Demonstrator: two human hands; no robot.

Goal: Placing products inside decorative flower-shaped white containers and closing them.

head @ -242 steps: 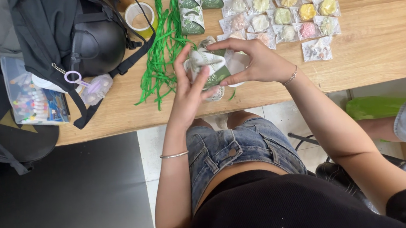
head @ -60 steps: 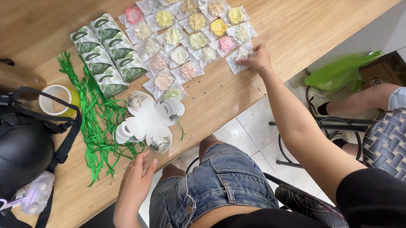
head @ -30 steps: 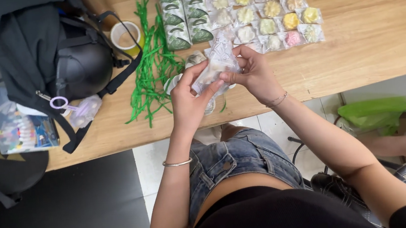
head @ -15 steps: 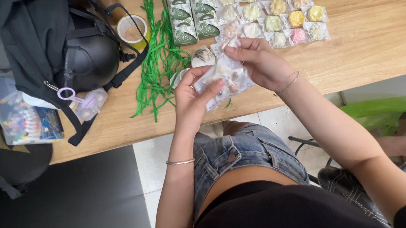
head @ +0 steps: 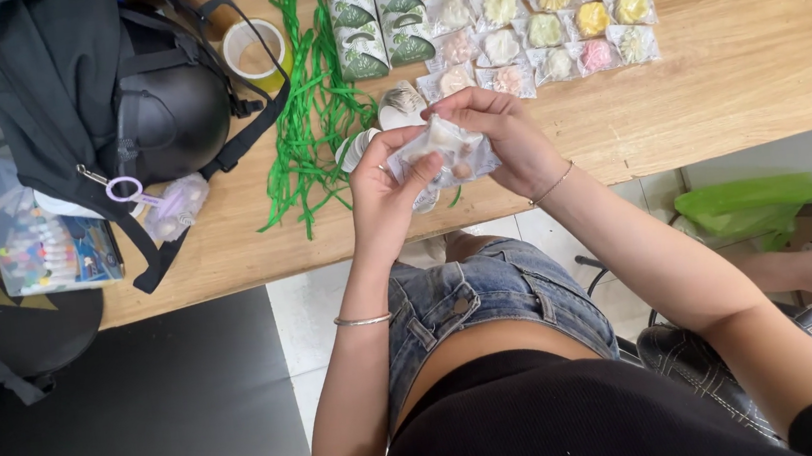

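Wooden tabletop (head: 742, 72) carries rows of wrapped flower pieces (head: 545, 17). At its near edge, left hand (head: 384, 188) and right hand (head: 507, 132) pinch a clear packet (head: 438, 149), seemingly mid-packing; next comes careful fingertip work.

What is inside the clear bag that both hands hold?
In the clear bag, between left hand and right hand, a pale white piece shows with small brownish bits. Fingers and crinkled plastic cover the rest, so its shape is unclear.

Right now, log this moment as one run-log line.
left hand: holds clear packet | right hand: fingers pinch same packet | below: wooden table edge | nearby: green strips, rows of packets
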